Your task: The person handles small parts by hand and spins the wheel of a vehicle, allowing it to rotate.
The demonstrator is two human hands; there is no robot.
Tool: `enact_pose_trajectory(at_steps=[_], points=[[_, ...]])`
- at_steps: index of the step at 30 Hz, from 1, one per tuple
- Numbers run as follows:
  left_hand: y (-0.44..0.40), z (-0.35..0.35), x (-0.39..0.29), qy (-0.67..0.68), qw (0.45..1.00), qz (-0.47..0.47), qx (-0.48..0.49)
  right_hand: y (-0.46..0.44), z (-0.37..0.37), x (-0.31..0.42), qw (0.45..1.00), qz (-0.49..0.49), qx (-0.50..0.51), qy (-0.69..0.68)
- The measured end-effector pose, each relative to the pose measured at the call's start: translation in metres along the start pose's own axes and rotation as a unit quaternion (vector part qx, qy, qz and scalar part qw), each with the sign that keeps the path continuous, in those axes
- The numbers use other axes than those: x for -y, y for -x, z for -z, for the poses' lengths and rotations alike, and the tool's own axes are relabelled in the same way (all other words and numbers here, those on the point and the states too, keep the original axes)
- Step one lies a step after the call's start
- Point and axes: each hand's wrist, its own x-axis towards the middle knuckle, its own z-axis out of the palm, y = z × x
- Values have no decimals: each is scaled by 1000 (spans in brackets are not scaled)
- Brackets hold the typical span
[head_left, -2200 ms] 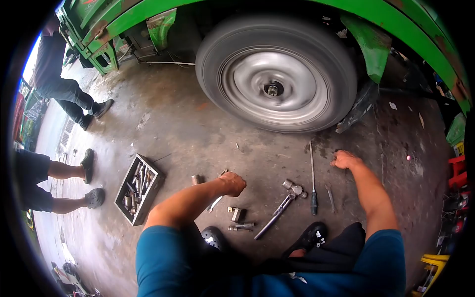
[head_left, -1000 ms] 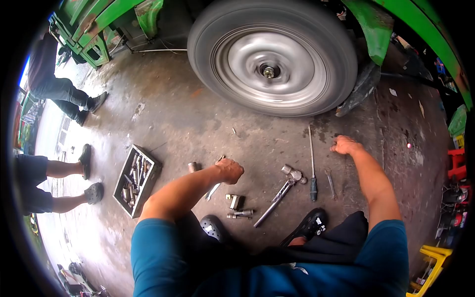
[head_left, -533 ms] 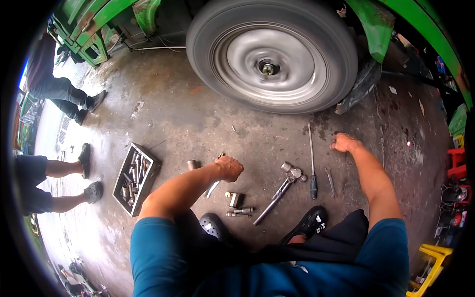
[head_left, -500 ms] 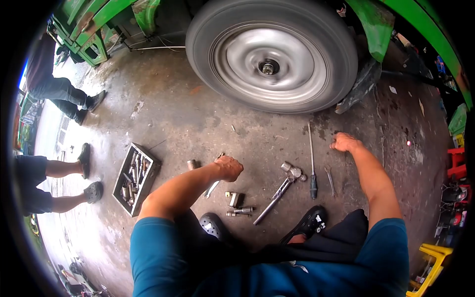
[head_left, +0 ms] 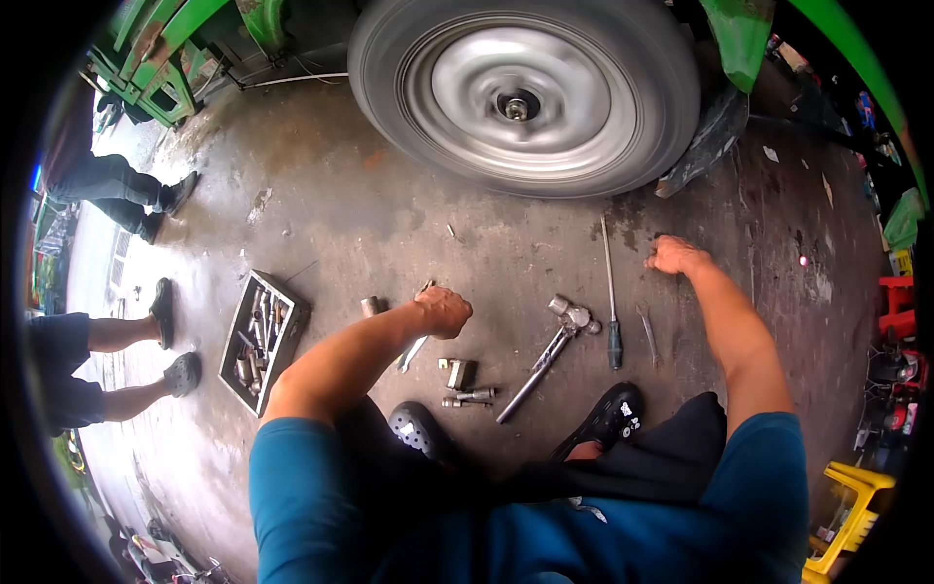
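Note:
My left hand [head_left: 446, 312] hangs over the floor, back upward, fingers curled in. Nothing shows in it, though the palm side is hidden. Below its wrist lies a wrench [head_left: 413, 352], partly covered by the forearm, with a socket [head_left: 370, 307] to the left. My right hand [head_left: 675, 255], fingers loosely bent and partly apart, is empty to the right of a long screwdriver [head_left: 614, 331]. A smaller wrench [head_left: 647, 331] lies below that hand. Between my arms are a ball-peen hammer [head_left: 550, 365], a metal block [head_left: 460, 374] and metal socket pieces [head_left: 475, 395].
A large wheel [head_left: 520, 97] of a green vehicle [head_left: 736, 44] stands ahead, its surface motion-blurred. A tray of tools [head_left: 255, 341] sits on the left. Two people's legs [head_left: 126, 334] [head_left: 117, 185] are beyond it. A yellow object [head_left: 846, 516] stands at right.
The whole view has shifted slightly, so the floor tools and the wheel sit higher in it. Both hands keep nearly the same pose above the floor. The wheel's blur persists.

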Motion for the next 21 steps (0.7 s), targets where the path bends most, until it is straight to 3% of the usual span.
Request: enact_pose_trajectory(at_steps=[21], points=[[2, -1, -3, 2, 1000, 16, 1, -6, -9, -5, 999, 19, -35, 19]])
